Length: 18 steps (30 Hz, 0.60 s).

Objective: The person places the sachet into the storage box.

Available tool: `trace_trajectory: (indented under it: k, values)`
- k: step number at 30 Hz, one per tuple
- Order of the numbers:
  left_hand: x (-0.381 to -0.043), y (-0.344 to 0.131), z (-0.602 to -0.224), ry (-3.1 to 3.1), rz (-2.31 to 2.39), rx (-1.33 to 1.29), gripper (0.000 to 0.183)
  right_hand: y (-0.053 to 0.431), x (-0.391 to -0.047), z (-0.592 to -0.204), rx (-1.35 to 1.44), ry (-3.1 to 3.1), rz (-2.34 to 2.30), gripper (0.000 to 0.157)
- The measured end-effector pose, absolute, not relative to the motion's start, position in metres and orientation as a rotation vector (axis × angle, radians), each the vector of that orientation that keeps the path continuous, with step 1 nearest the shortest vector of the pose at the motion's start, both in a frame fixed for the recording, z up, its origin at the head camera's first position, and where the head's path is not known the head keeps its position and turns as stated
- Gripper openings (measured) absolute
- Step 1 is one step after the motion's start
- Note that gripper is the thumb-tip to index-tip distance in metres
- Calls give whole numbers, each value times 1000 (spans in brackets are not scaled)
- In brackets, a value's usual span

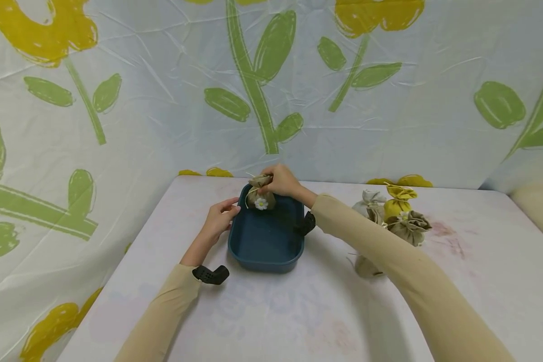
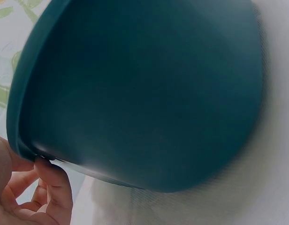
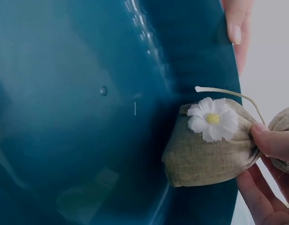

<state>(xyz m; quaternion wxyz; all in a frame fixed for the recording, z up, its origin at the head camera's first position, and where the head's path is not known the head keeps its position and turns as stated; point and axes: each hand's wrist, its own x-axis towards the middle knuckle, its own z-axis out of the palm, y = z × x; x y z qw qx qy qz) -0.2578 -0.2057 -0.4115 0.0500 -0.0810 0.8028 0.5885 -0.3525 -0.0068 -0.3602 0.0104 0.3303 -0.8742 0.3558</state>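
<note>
A brown drawstring pouch (image 1: 261,198) with a white flower (image 3: 213,118) hangs at the far left corner of a dark blue plastic tub (image 1: 267,241). My right hand (image 1: 281,181) pinches the pouch by its gathered neck, thumb and fingers around the tie. The pouch body lies against the tub's inner wall in the right wrist view, its cord end sticking out. At the tub's left side, my left hand (image 1: 220,216) grips the rim between thumb and fingers; the curled fingers (image 2: 55,183) sit under the edge in the left wrist view.
Right of the tub, partly behind my right forearm, stand several more pouches: a yellow one (image 1: 398,203), a grey one (image 1: 366,201) and a dark taupe one (image 1: 409,229). A beige pouch (image 1: 366,266) is nearer, under the sleeve. Flower-printed cloth (image 1: 163,100) hangs behind the table.
</note>
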Motion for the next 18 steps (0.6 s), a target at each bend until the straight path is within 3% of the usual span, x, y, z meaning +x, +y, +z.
trace_trajectory:
  k: [7, 18]
  values:
    - [-256, -204, -410, 2446, 1795, -243, 40, -9, -351, -365, 951, -2753, 1162, 28]
    - [-257, -205, -410, 2448, 1810, -229, 41, -4, -351, -372, 775, -2847, 1490, 44]
